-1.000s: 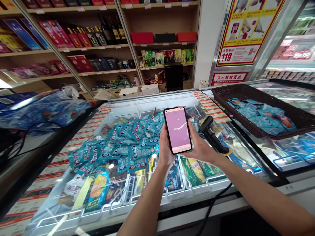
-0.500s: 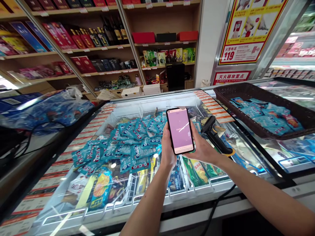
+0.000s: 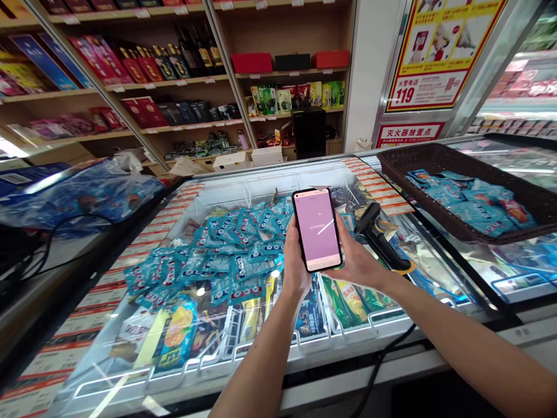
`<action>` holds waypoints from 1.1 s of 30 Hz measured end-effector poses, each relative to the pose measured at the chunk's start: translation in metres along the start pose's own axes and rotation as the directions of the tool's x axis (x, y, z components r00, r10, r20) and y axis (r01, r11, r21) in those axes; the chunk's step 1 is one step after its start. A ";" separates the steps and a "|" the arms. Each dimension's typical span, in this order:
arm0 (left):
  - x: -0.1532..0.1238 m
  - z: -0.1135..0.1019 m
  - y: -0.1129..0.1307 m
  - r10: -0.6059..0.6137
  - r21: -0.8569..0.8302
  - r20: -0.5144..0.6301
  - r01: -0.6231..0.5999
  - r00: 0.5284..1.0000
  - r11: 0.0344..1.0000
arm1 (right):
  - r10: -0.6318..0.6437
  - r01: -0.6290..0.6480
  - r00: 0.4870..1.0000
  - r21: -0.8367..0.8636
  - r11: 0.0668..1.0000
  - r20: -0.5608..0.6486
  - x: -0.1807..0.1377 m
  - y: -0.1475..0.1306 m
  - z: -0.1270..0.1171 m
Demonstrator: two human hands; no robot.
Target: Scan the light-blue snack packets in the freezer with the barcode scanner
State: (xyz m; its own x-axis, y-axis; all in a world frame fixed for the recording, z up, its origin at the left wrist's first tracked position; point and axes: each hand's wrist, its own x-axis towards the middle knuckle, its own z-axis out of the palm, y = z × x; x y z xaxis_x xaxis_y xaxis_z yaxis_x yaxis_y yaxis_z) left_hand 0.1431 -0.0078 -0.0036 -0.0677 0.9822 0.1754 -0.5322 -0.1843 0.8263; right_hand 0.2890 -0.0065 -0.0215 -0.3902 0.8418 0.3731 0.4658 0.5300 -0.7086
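Observation:
A black-edged smartphone (image 3: 318,230) with a lit purple screen is held upright above the freezer's glass top. My left hand (image 3: 296,261) grips its left edge, and my right hand (image 3: 354,258) is closed round its right edge. Most of the fingers are hidden behind the phone. Just right of my right hand lies a black barcode scanner (image 3: 383,241) with a yellow-trimmed handle end. Many small blue packets (image 3: 230,249) are spread in a pile to the left of the phone.
A dark brown woven basket (image 3: 483,232) with several blue packets stands at the right. Clear plastic bags of blue packets (image 3: 96,188) lie at the left. A black cable (image 3: 383,363) hangs over the front edge. Goods fill shelves (image 3: 169,81) behind the freezer.
The view has shifted very slightly. Both hands keep the phone in nearly the same place, and its screen stays purple with small markings changed.

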 end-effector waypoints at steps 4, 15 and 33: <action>0.001 -0.001 -0.001 0.001 0.001 -0.006 -0.001 1.000 1.000 | -0.017 0.017 1.000 0.014 1.000 -0.001 0.000 0.001 0.000; 0.001 0.000 -0.002 -0.005 -0.039 -0.008 0.005 1.000 0.999 | 0.009 -0.008 0.999 -0.015 1.000 0.037 0.000 0.004 -0.001; 0.002 0.001 0.000 -0.025 -0.017 -0.010 0.025 1.000 1.000 | 0.022 -0.021 0.998 -0.010 1.000 0.061 0.000 0.003 -0.003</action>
State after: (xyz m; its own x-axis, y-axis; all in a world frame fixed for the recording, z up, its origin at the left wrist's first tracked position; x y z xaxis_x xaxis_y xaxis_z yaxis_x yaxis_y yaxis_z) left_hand 0.1435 -0.0060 -0.0030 -0.0626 0.9869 0.1489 -0.5482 -0.1587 0.8212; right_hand 0.2922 -0.0046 -0.0216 -0.4275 0.8454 0.3203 0.4822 0.5129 -0.7102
